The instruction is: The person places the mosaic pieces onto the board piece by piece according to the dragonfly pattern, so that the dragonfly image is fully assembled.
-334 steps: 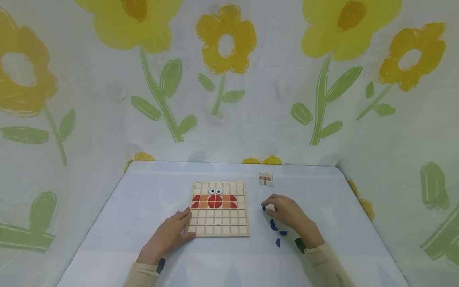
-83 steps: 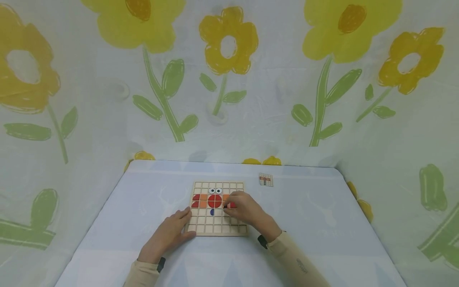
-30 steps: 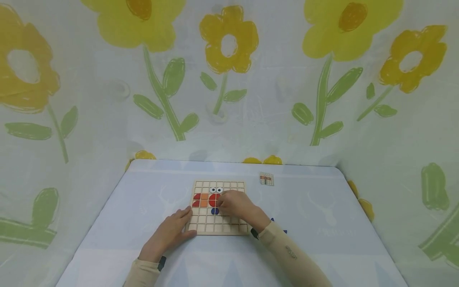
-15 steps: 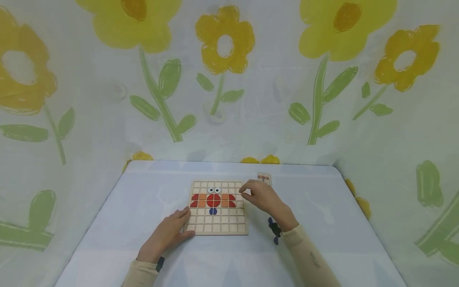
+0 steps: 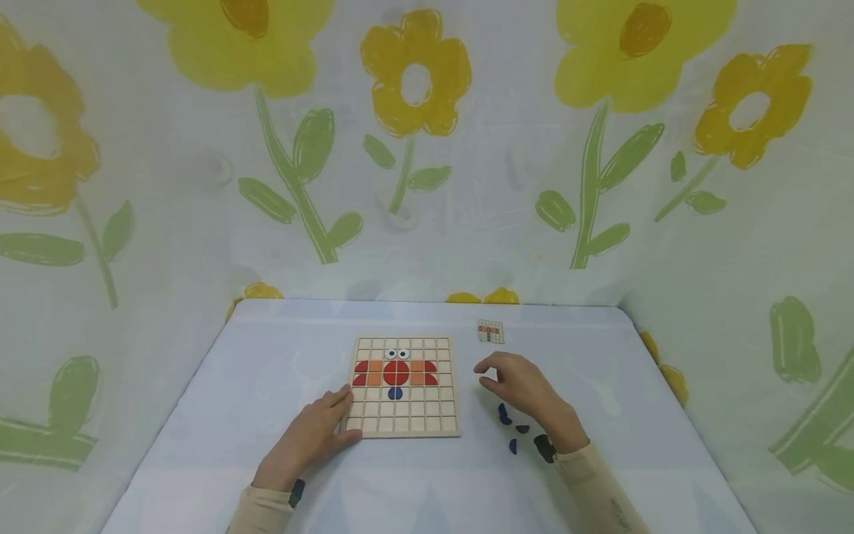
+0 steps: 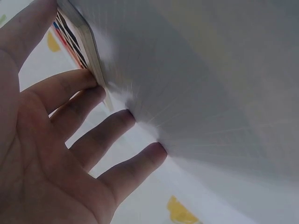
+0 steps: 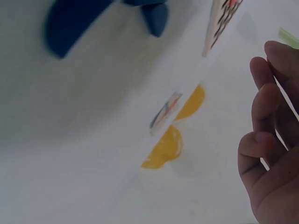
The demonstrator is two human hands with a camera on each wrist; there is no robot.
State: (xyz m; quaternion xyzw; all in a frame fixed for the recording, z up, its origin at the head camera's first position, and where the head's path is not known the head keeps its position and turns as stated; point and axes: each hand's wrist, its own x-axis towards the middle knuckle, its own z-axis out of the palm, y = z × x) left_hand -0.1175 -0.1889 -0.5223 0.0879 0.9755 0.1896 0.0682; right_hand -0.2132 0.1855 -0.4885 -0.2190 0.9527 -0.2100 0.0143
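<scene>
A wooden grid board lies on the table. On it sit white eye tiles, a red disc of quarter tiles, orange squares, red end pieces and two blue half-round tiles just below the disc. My left hand rests along the board's left edge, fingers extended; in the left wrist view the fingertips touch its side. My right hand hovers right of the board, fingers loosely bent, nothing between thumb and forefinger. Several loose blue half-round tiles lie below it.
A small pattern card with a similar picture on a grid lies beyond the right hand. A flower-printed cloth wall encloses the table's back and sides.
Two blue half-round tiles now sit side by side beneath the red disc. The right hand has lifted off the board and moved right, above the loose tiles. The left hand stays put.
</scene>
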